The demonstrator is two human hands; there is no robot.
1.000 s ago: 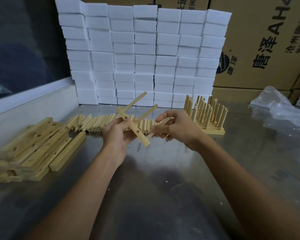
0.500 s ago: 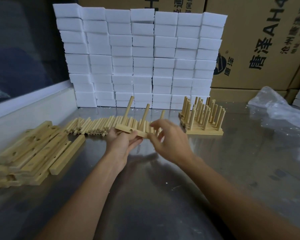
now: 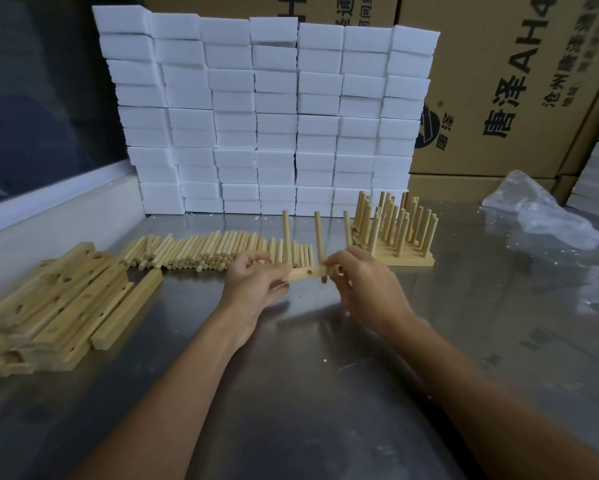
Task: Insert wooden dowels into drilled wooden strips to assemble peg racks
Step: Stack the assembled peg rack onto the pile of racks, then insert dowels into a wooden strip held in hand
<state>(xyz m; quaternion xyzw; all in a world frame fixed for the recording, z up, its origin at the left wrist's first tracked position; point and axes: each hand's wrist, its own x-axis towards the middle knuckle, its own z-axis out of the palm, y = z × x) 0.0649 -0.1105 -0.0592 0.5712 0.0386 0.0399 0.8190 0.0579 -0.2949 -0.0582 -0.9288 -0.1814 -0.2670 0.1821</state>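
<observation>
A drilled strip [image 3: 306, 273] with three upright dowels [image 3: 319, 237] is held just above the desk [image 3: 325, 375], left hand [image 3: 256, 285] gripping one end, right hand [image 3: 363, 285] the other. Loose dowels [image 3: 204, 252] lie behind; finished racks [image 3: 395, 233] stand right.

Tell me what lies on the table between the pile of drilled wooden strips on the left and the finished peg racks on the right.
In the head view, a row of loose wooden dowels lies between the drilled strips and finished racks.
</observation>
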